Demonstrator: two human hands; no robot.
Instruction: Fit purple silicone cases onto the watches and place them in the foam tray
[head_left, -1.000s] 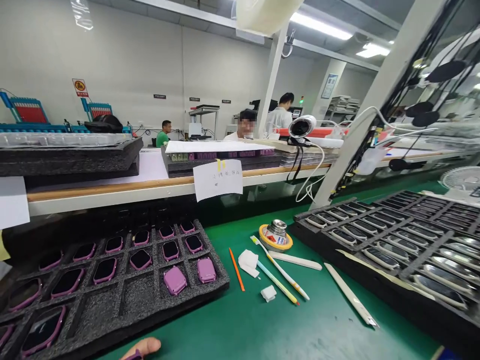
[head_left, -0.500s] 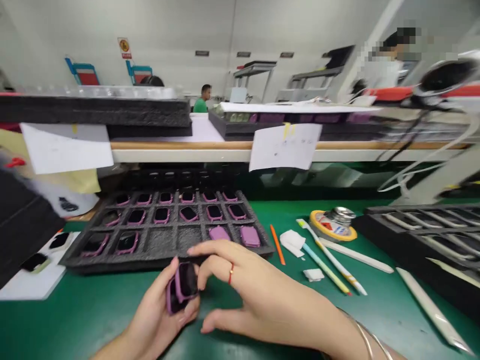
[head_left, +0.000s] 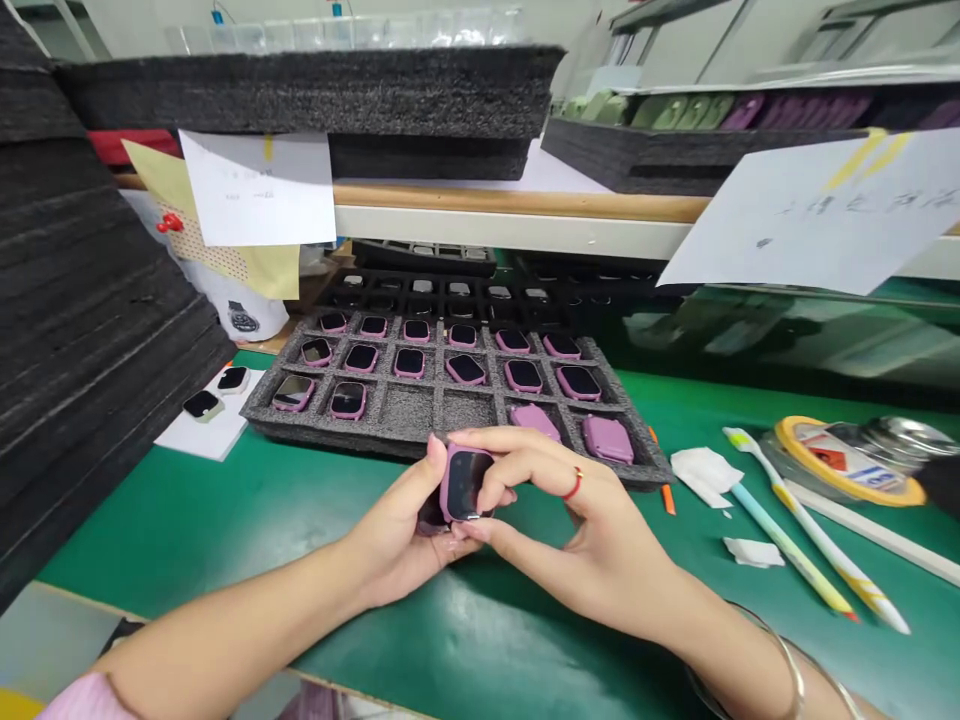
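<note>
Above the front edge of the foam tray [head_left: 406, 408], a purple-framed smartwatch [head_left: 459, 485] with a dark screen is held between both hands. My left hand [head_left: 401, 535] is closed around it from the left, its thumb along the upper left edge. Part of a second dark watch shows behind the first, in the left palm. My right hand [head_left: 574, 510], with a red string on one finger, pinches the front watch by its top and bottom edges. Purple watches such as this one [head_left: 579, 383] lie in the tray's compartments; two are face down.
On the right lie a toothbrush [head_left: 817, 530], a light blue and yellow stick [head_left: 795, 552], white tissue [head_left: 705, 473] and a yellow-rimmed round container [head_left: 847, 460]. Two watches sit on a white pad [head_left: 217, 432] at left. Stacked black foam [head_left: 97, 330] rises beside them; a shelf [head_left: 525, 222] spans overhead.
My right hand, fingers apart earlier, has closed on the front watch. The view has swung left and down, so tray and hands appear farther right.
</note>
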